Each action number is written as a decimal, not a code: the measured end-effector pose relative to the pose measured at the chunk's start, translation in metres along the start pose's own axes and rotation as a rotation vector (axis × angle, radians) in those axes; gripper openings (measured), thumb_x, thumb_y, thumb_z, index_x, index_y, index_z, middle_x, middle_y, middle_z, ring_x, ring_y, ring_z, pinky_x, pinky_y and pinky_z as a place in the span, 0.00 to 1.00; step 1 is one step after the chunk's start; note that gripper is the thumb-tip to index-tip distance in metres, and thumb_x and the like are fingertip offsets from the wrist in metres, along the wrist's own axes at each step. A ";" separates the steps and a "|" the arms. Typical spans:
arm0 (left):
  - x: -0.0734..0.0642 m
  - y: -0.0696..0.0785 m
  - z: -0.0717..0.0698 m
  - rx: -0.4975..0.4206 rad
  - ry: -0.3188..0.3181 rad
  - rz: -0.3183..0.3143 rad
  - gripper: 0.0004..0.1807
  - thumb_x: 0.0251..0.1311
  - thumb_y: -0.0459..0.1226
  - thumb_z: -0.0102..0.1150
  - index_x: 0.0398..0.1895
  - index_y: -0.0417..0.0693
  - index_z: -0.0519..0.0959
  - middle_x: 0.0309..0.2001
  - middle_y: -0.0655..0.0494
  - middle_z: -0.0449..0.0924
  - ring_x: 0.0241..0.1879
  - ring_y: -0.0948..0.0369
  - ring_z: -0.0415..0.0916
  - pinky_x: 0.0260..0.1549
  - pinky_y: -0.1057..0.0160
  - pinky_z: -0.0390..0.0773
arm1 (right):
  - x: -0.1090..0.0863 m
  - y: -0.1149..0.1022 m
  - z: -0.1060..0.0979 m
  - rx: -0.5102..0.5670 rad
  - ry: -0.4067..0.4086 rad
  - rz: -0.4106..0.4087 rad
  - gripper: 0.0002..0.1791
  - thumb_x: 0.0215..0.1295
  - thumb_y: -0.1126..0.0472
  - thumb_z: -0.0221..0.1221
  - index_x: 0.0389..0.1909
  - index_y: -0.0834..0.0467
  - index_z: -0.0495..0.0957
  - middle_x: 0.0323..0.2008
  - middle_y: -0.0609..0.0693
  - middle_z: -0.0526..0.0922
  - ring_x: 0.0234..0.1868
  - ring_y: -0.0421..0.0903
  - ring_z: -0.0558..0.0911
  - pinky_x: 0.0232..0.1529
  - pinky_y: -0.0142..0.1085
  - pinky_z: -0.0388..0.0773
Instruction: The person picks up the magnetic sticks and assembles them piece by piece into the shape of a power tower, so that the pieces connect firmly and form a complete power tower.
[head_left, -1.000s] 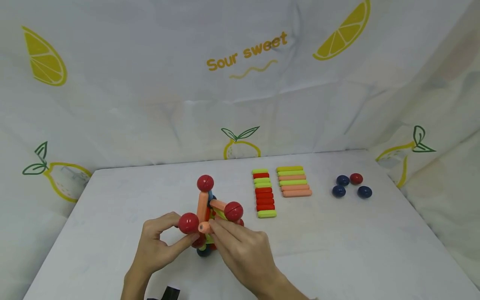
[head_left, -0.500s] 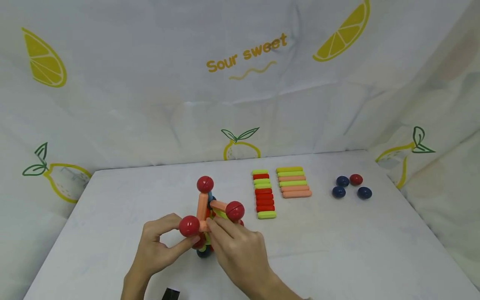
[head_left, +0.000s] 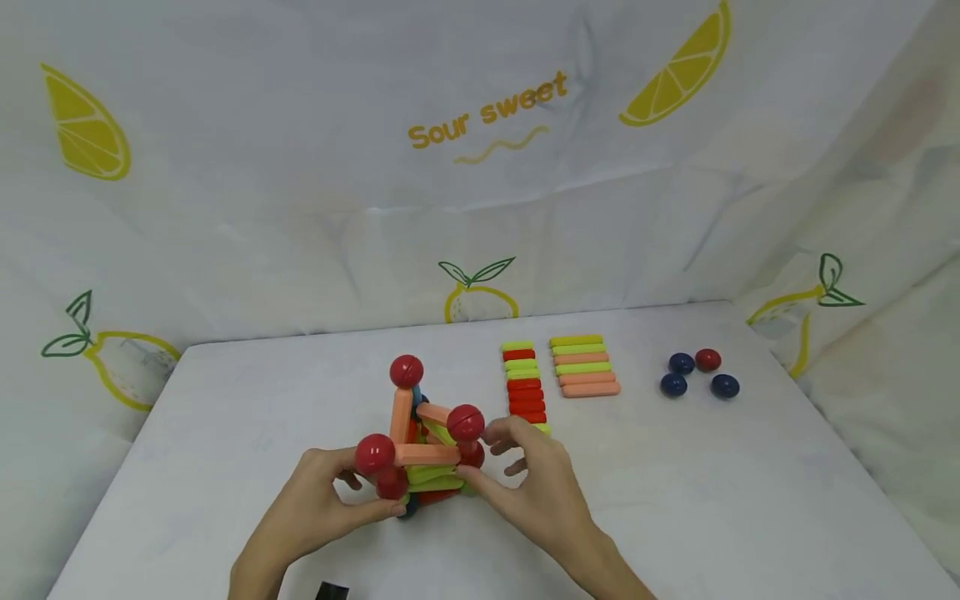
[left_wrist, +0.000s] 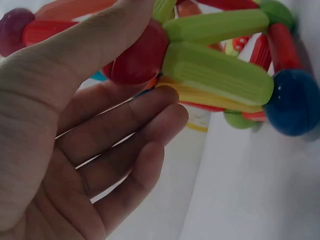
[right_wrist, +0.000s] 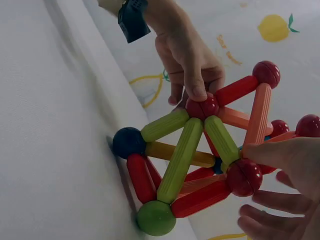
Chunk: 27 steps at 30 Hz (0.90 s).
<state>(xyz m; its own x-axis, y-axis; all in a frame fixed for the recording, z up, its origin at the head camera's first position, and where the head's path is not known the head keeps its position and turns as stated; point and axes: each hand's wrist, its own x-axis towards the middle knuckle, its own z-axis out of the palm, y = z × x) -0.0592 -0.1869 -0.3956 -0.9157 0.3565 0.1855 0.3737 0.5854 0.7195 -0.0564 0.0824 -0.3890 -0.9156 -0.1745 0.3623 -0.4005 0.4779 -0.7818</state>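
In the head view, an angular frame (head_left: 431, 473) stands on the white table (head_left: 675, 492), peach rods (head_left: 427, 454) and red balls (head_left: 375, 455) topping lime rods (head_left: 438, 483). In the left wrist view, the left hand (left_wrist: 65, 145) pinches one glossy red ball. In the right wrist view, the right hand (right_wrist: 300, 200) spreads loosely, thumb touching the frame, whose base shows a blue ball (right_wrist: 129, 143) and a green ball (right_wrist: 156, 218).
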 end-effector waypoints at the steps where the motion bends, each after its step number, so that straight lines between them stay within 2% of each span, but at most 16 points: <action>1: 0.000 0.000 0.000 0.000 -0.014 0.000 0.17 0.47 0.49 0.81 0.40 0.61 0.86 0.32 0.74 0.88 0.34 0.72 0.81 0.33 0.65 0.84 | 0.001 0.003 0.000 0.022 -0.062 0.059 0.19 0.53 0.58 0.77 0.46 0.51 0.83 0.38 0.43 0.88 0.39 0.41 0.86 0.34 0.32 0.86; 3: 0.002 0.000 0.001 0.001 -0.023 0.012 0.14 0.49 0.47 0.80 0.39 0.61 0.87 0.31 0.74 0.87 0.33 0.74 0.81 0.33 0.66 0.84 | 0.001 0.007 0.000 0.061 -0.156 0.117 0.21 0.57 0.59 0.75 0.52 0.51 0.83 0.43 0.45 0.89 0.44 0.44 0.87 0.39 0.35 0.88; 5: 0.004 -0.001 0.002 -0.002 -0.028 0.028 0.13 0.51 0.46 0.79 0.38 0.61 0.87 0.31 0.74 0.87 0.33 0.75 0.81 0.34 0.66 0.84 | 0.001 0.012 0.000 0.087 -0.200 0.122 0.19 0.59 0.59 0.73 0.52 0.52 0.84 0.43 0.46 0.89 0.44 0.45 0.88 0.41 0.35 0.88; 12: 0.009 -0.001 0.004 -0.011 -0.042 0.043 0.13 0.52 0.44 0.78 0.40 0.60 0.86 0.32 0.74 0.88 0.34 0.75 0.81 0.34 0.63 0.84 | -0.001 0.019 -0.006 0.132 -0.207 0.103 0.16 0.60 0.56 0.73 0.49 0.50 0.85 0.41 0.44 0.89 0.42 0.43 0.87 0.40 0.29 0.85; 17: 0.008 -0.002 0.006 -0.022 -0.025 0.037 0.13 0.53 0.46 0.78 0.41 0.60 0.86 0.32 0.74 0.88 0.34 0.75 0.81 0.34 0.63 0.84 | 0.000 0.020 -0.009 0.116 -0.213 0.108 0.17 0.59 0.55 0.73 0.50 0.49 0.85 0.43 0.44 0.89 0.43 0.43 0.87 0.40 0.31 0.87; 23: 0.008 -0.002 0.007 -0.011 -0.006 0.041 0.13 0.53 0.45 0.78 0.41 0.61 0.86 0.32 0.74 0.88 0.34 0.75 0.81 0.34 0.62 0.85 | 0.003 0.025 -0.006 0.135 -0.223 0.074 0.19 0.58 0.59 0.74 0.50 0.53 0.84 0.43 0.46 0.89 0.44 0.44 0.87 0.41 0.33 0.88; 27: 0.008 -0.002 0.008 0.010 0.006 0.030 0.13 0.52 0.44 0.79 0.40 0.60 0.86 0.32 0.74 0.87 0.33 0.74 0.81 0.35 0.62 0.85 | 0.007 0.032 -0.010 0.115 -0.266 0.072 0.21 0.57 0.59 0.75 0.52 0.53 0.84 0.45 0.48 0.89 0.46 0.47 0.87 0.42 0.35 0.88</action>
<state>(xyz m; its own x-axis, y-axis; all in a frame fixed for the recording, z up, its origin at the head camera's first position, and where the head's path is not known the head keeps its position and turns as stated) -0.0659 -0.1794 -0.4014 -0.9047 0.3698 0.2115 0.4029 0.5817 0.7066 -0.0753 0.1051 -0.4065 -0.9133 -0.3704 0.1696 -0.3213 0.3991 -0.8588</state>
